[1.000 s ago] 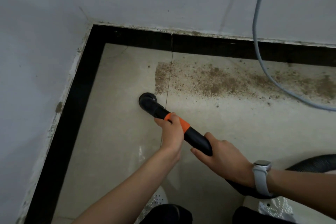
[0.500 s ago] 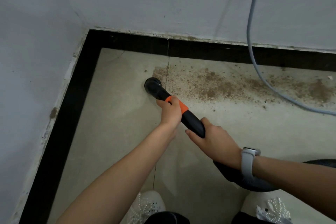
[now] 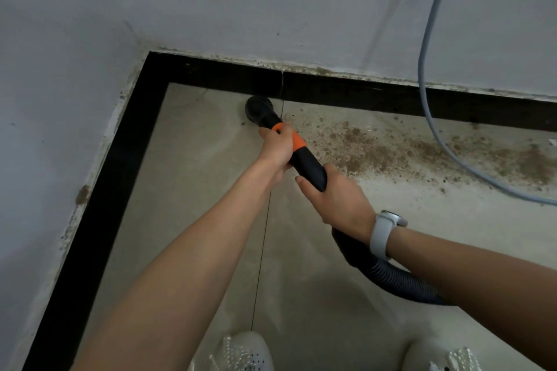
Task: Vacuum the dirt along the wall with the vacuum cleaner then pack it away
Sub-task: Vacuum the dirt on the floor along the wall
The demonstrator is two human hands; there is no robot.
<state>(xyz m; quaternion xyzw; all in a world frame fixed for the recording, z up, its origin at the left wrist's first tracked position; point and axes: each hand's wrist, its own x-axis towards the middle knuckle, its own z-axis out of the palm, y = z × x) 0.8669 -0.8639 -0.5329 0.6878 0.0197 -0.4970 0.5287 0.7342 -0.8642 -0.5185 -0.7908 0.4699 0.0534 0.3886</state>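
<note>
Pale floor tiles point(image 3: 193, 190) meet grey walls point(image 3: 241, 3) at a corner, edged by a black skirting strip point(image 3: 361, 95) along both walls. Brown dirt point(image 3: 370, 147) lies scattered in a band along the floor's far edge, just in front of the skirting and to the right of a tile joint. The vacuum cleaner's black nozzle point(image 3: 259, 108) sits on the floor at that far edge, touching or just short of the skirting, at the left end of the dirt. The left hand point(image 3: 276, 149) grips the tube around its orange collar point(image 3: 297, 141), fingers curled round it. The right hand point(image 3: 340, 200), with a white watch point(image 3: 384, 232) on its wrist, grips the black tube lower down, where the ribbed hose point(image 3: 391, 277) curves away to the right. A grey cable point(image 3: 428, 84) hangs down the far wall and trails across the dirt. Two white shoes point(image 3: 241, 352) show at the near edge.
</note>
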